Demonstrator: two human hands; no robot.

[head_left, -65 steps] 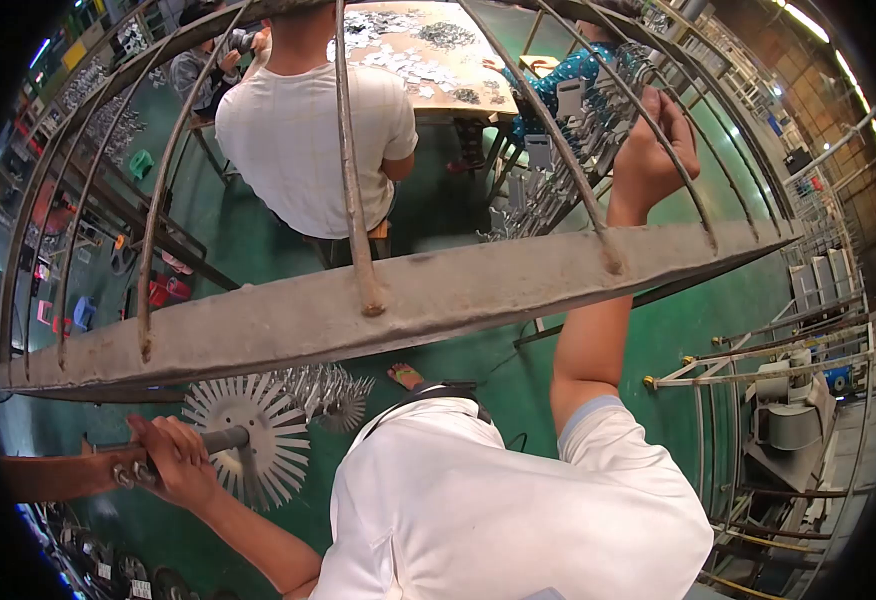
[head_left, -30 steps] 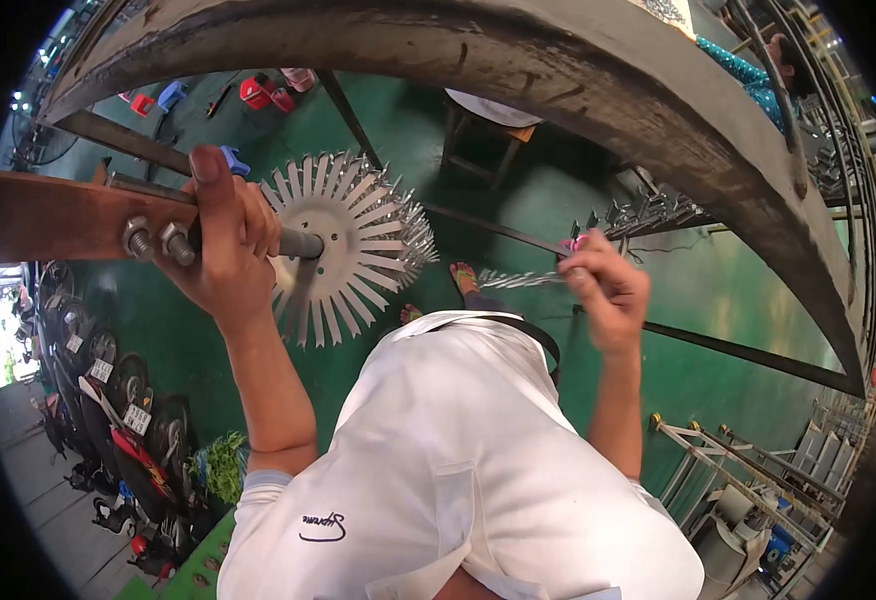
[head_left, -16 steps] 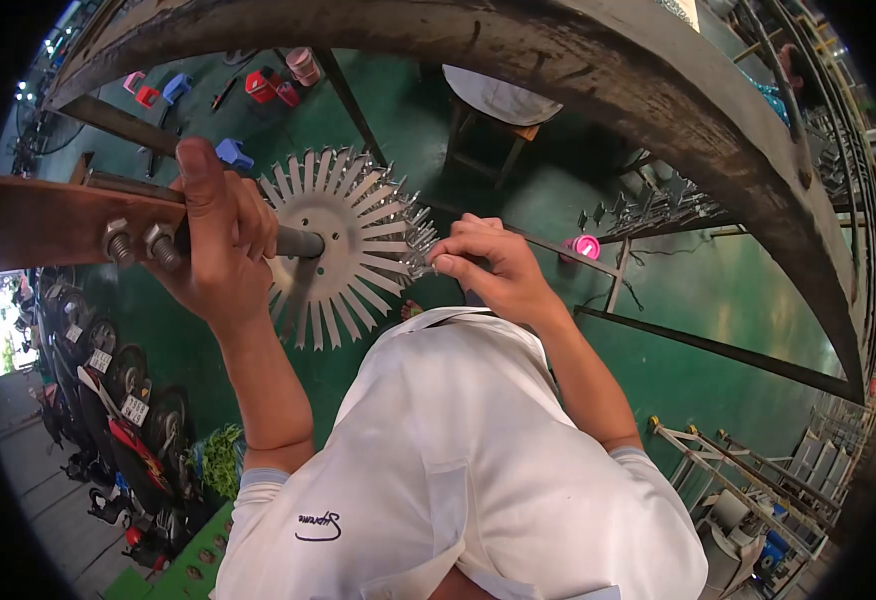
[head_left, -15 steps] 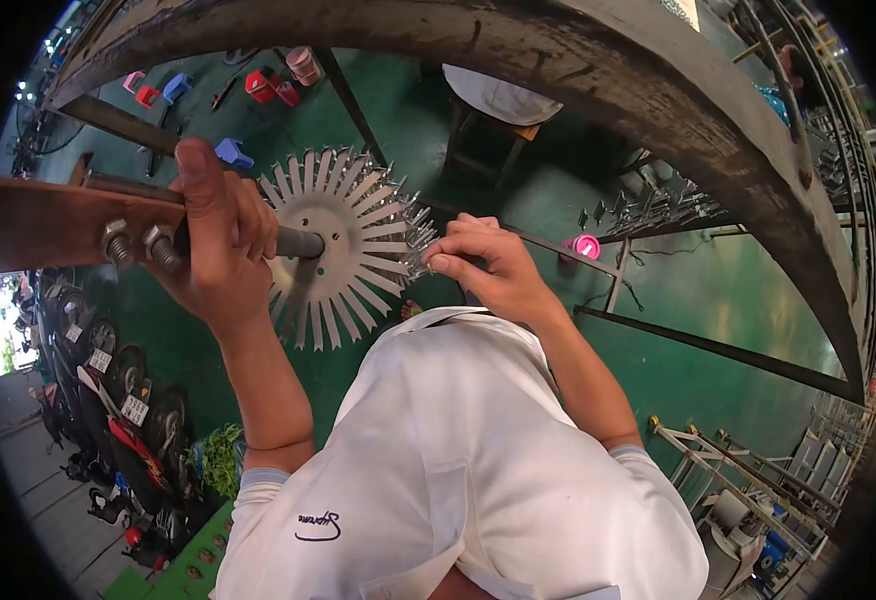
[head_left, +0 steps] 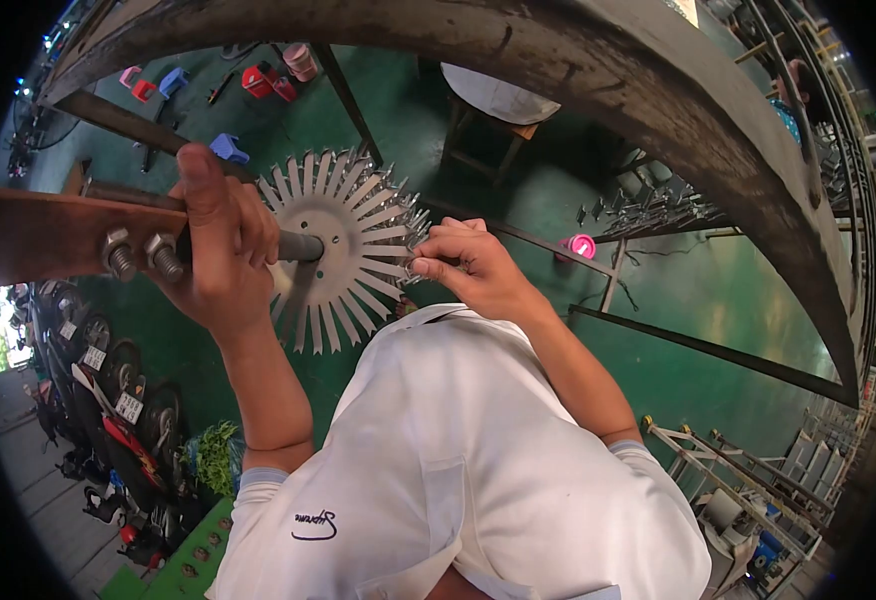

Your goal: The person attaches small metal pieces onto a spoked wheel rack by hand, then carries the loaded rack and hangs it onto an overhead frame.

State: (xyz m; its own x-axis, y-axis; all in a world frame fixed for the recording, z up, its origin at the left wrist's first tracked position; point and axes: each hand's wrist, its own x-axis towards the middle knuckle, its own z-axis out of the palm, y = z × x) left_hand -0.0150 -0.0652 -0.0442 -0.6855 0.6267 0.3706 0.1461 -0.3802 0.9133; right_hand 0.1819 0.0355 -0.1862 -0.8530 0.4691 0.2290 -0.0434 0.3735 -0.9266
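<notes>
A round steel disc (head_left: 336, 228) with long forked fingers around its rim is mounted on a metal shaft (head_left: 301, 247). Shiny small metal parts (head_left: 390, 200) crowd its upper right rim. My left hand (head_left: 220, 240) is wrapped round the shaft beside a bolted brown bracket (head_left: 68, 232), thumb pointing up. At the disc's right edge, my right hand (head_left: 473, 265) has its thumb and fingers pinched on a small metal part, most of which is hidden by the fingertips.
A curved metal frame (head_left: 558, 70) arches above my hands. Motorcycles (head_left: 123, 410) stand at the left. Small stools (head_left: 228, 148) and a round table (head_left: 498, 92) are beyond the disc. To the right are a pink tub (head_left: 582, 247) and a rack of metal parts (head_left: 663, 205).
My right hand has shifted slightly left, closer to the disc's rim. My left hand keeps its hold on the shaft.
</notes>
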